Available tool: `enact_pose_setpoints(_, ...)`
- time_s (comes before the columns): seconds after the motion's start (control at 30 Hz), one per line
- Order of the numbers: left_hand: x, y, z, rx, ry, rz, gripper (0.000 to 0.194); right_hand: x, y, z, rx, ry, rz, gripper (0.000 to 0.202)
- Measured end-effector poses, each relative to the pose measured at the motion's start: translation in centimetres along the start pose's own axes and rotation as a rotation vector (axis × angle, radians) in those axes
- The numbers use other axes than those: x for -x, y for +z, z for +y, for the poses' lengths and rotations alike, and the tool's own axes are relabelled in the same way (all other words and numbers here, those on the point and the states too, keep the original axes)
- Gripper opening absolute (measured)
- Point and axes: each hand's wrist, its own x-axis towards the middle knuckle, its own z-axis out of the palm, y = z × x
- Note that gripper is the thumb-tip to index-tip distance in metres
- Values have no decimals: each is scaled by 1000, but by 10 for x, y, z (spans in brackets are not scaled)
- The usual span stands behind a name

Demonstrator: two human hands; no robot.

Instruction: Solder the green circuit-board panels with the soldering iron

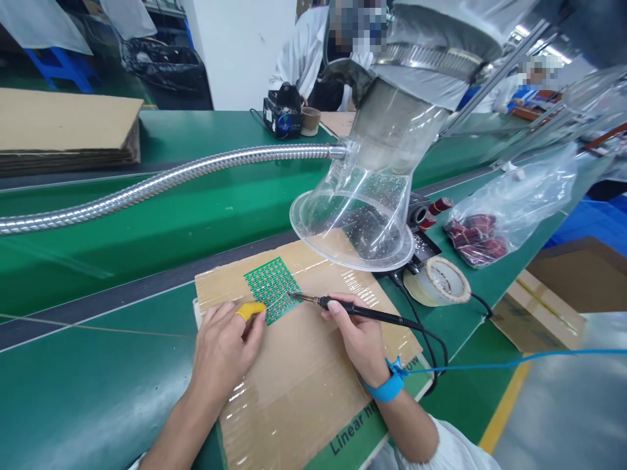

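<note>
A green circuit board [272, 284] with rows of small parts lies on a taped cardboard sheet [294, 372]. My left hand [229, 343], a yellow cover on one finger, is closed at the board's lower left edge, pinching a thin wire that runs toward the iron's tip. My right hand [358, 336], with a blue strap at the wrist, holds a black soldering iron [365, 310] like a pen. The iron's metal tip meets the board's right side.
A clear funnel hood [362, 215] hangs above the board from a flexible metal pipe [196, 172]. At the right are a tape roll [437, 282] and a bag of dark red parts [482, 235]. A person [306, 55] sits across the bench. Stacked cardboard [66, 127] lies at the left.
</note>
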Motion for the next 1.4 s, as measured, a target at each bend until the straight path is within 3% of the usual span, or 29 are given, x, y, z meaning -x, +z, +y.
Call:
enact_pose_setpoints(0.17, 3, -2, -3, 72, -32, -9, 7, -3, 3, -5, -72, 39, 16, 34)
enact_pose_setpoints(0.87, -2, -1, -1, -77, 72, -51, 14, -1, 7, 4, 7, -15, 6, 23)
enact_pose_setpoints(1.4, -2, 3, 0, -86, 28, -60, 18, -2, 9, 6, -21, 0, 3, 25)
